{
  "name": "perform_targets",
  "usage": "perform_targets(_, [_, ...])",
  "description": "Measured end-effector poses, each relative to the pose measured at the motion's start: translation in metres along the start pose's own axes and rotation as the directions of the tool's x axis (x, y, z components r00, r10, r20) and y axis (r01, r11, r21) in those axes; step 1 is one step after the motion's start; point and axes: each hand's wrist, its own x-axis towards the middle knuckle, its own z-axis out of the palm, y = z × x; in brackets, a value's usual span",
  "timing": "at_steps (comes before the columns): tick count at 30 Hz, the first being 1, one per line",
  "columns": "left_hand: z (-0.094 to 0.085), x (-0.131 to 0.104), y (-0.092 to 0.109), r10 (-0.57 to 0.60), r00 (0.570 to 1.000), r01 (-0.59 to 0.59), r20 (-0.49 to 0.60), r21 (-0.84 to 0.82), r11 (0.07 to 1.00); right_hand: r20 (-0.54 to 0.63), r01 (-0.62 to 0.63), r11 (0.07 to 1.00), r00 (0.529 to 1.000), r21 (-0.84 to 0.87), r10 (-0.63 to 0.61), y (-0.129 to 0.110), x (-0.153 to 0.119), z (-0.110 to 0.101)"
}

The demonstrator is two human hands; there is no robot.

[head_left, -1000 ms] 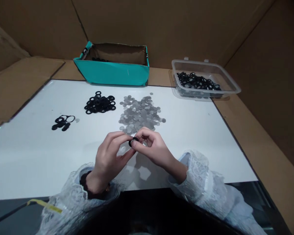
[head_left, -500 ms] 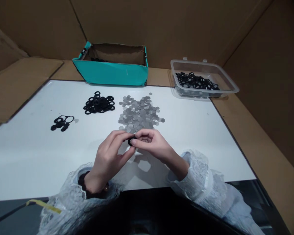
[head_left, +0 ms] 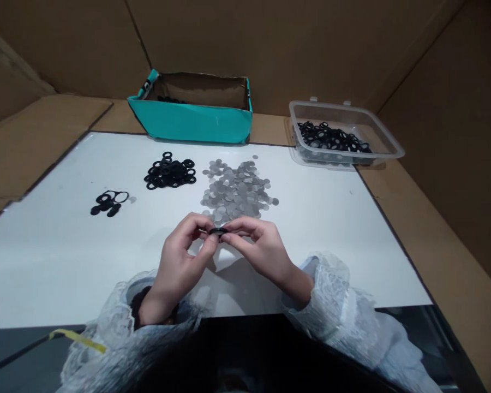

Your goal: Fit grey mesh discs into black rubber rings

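A small black ring (head_left: 218, 231) is pinched between both hands, seen nearly edge-on, just in front of a heap of thin grey discs (head_left: 239, 191). My left hand (head_left: 184, 259) grips its left side with thumb and fingertips. On its right side, my right hand (head_left: 264, 248) holds it the same way. Left of the discs lies a pile of black rings (head_left: 171, 173). A smaller group of black pieces (head_left: 106, 204) rests farther left, with one thin ring frame and a grey disc beside it.
At the back stands a teal open box (head_left: 196, 123) with dark pieces inside. A clear plastic container (head_left: 347, 155) of black rings is at the back right. Cardboard walls (head_left: 294, 54) surround the white board (head_left: 335, 218). A yellow strip (head_left: 79, 339) hangs at the lower left.
The black ring has tipped from facing the camera to nearly edge-on, and my left thumb and fingers have shifted around it. The whole view has moved slightly.
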Motion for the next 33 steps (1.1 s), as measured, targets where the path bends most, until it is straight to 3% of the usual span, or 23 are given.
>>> perform_targets(6, [0.0, -0.003, -0.005, 0.232, 0.973, -0.226, -0.019, 0.146, 0.963, 0.021, 0.207, 0.969, 0.978, -0.138, -0.206, -0.001, -0.004, -0.001])
perform_targets(10, [0.0, -0.004, -0.004, 0.281, 0.957, -0.262, -0.07, 0.212, 0.942, 0.027, 0.228, 0.957, 0.974, -0.178, -0.226, -0.003, -0.005, -0.002])
perform_targets(18, [0.001, -0.001, 0.003, 0.157, 0.986, -0.14, -0.058, 0.224, 0.964, 0.036, 0.261, 0.945, 0.965, -0.197, -0.259, -0.001, -0.006, -0.001])
perform_targets(22, [0.003, 0.0, 0.003, 0.033, 0.999, -0.029, -0.017, 0.164, 0.986, -0.039, 0.204, 0.97, 0.977, -0.129, -0.211, 0.002, -0.006, 0.003])
perform_targets(27, [0.003, 0.002, 0.001, -0.122, 0.991, 0.118, 0.047, 0.072, 0.99, -0.033, 0.236, 0.963, 0.97, -0.134, -0.242, 0.007, -0.003, 0.005])
perform_targets(33, [0.005, 0.003, 0.002, -0.185, 0.981, 0.188, 0.061, -0.041, 0.981, 0.029, 0.219, 0.969, 0.976, -0.116, -0.218, 0.015, 0.002, 0.008])
